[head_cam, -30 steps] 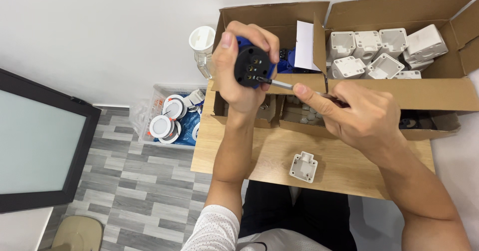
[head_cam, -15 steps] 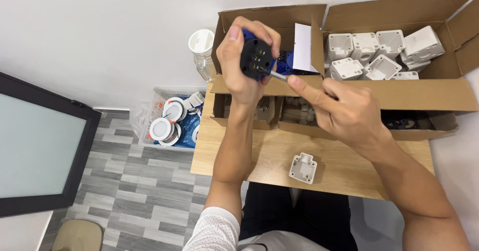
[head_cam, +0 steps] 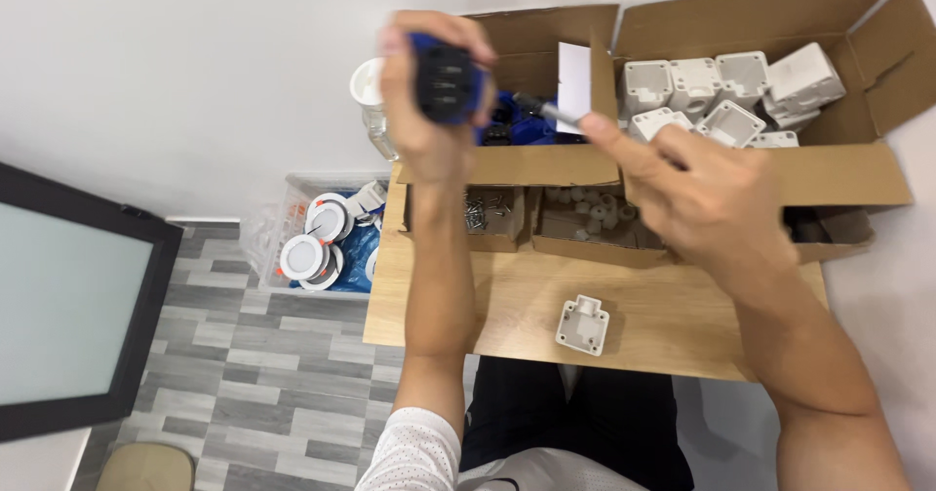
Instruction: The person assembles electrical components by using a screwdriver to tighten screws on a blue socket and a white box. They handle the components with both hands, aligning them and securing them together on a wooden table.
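Gripping a blurred black-and-blue plug part [head_cam: 446,83] raised over the cardboard box [head_cam: 546,164], the left hand [head_cam: 429,101] was closed around it. Right hand [head_cam: 707,198] pinched a screwdriver [head_cam: 551,113], tip apart from it; likely between screws, needing re-aiming.

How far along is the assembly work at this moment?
Done: nothing finished shows. In hand: the left hand grips a black and blue part; the right hand holds a screwdriver just off it. Left: one white housing lies on the wooden table, with many more in the cardboard box.
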